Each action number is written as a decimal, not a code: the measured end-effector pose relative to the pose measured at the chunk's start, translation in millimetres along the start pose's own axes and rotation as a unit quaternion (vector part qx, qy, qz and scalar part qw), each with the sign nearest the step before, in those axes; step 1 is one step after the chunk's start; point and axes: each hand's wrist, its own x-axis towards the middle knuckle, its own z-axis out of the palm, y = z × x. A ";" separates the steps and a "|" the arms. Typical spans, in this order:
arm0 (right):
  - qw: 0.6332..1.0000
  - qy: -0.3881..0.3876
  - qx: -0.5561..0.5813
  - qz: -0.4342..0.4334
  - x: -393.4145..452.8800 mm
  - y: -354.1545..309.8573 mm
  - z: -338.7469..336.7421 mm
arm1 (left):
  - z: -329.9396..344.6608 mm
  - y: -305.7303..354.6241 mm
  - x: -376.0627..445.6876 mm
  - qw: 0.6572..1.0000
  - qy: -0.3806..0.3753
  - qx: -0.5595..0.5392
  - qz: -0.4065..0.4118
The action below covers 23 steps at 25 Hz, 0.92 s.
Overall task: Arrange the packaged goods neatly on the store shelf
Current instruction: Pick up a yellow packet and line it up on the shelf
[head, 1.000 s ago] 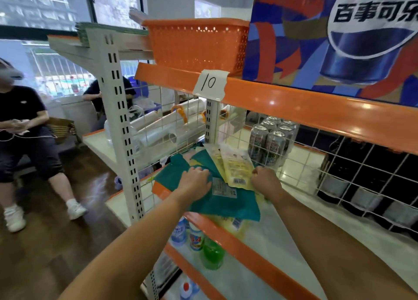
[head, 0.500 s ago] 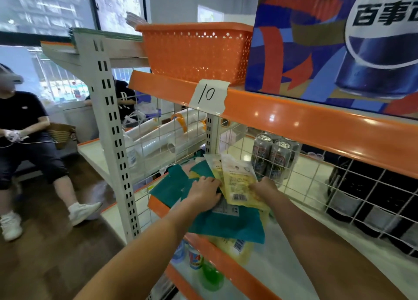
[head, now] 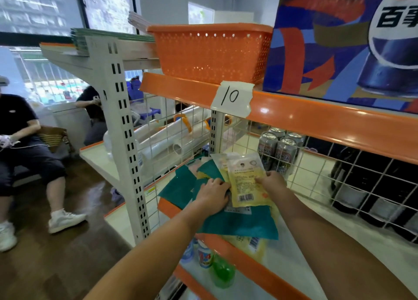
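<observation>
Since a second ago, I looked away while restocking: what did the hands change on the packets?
The left hand slid right off the teal packets to the yellow packet's left edge. The right hand moved further in along its right edge, and the packet now sits squarer between them. The teal packet overhanging the orange shelf edge and the cans stayed put.

A flat yellow plastic packet [head: 246,182] with printed text and a barcode at its near end lay uppermost on the white store shelf with the orange front edge [head: 237,252], close to the wire-mesh back. A second pale yellow packet [head: 220,161] showed partly from under its far left side. Beneath them, several flat teal packets [head: 239,225] were fanned out unevenly, one corner overhanging the shelf's front edge. Another yellow packet [head: 253,244] jutted out below the teal ones, hanging over that front edge.
</observation>
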 end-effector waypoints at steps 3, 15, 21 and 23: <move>0.999 0.019 -0.002 -0.030 -15.0 -9.0 0.7 | -1.6 -2.1 -2.6 1.000 -0.011 0.010 0.019; 0.960 0.015 0.254 0.115 -108.3 6.6 18.4 | -0.2 -45.3 -56.7 0.991 -0.015 0.029 0.128; 0.948 0.034 0.286 0.139 -146.5 15.2 31.6 | -14.9 -56.5 -88.6 0.988 -0.045 0.065 0.136; 0.949 0.032 0.284 0.134 -156.9 18.7 35.5 | -19.3 -61.8 -101.2 0.988 -0.045 0.070 0.131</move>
